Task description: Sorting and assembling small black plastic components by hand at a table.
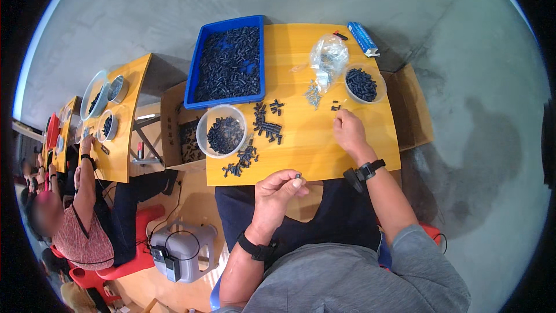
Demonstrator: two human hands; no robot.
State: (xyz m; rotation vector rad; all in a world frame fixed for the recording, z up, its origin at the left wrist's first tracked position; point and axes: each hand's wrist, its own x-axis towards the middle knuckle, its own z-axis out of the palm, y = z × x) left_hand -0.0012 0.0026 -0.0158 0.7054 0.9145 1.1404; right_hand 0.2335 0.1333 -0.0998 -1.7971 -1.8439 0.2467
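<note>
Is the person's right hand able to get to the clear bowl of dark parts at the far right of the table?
Probably yes. The right hand rests on the yellow table just below the clear bowl, with only bare tabletop and a couple of tiny dark parts between them. The plastic bag lies off to the side, not in the way.

A tray (200,52) sits at the table's (370,145) far left, a bowl (202,133) before it. Another bowl (347,84) lies far right, a bag (328,55) between.
</note>
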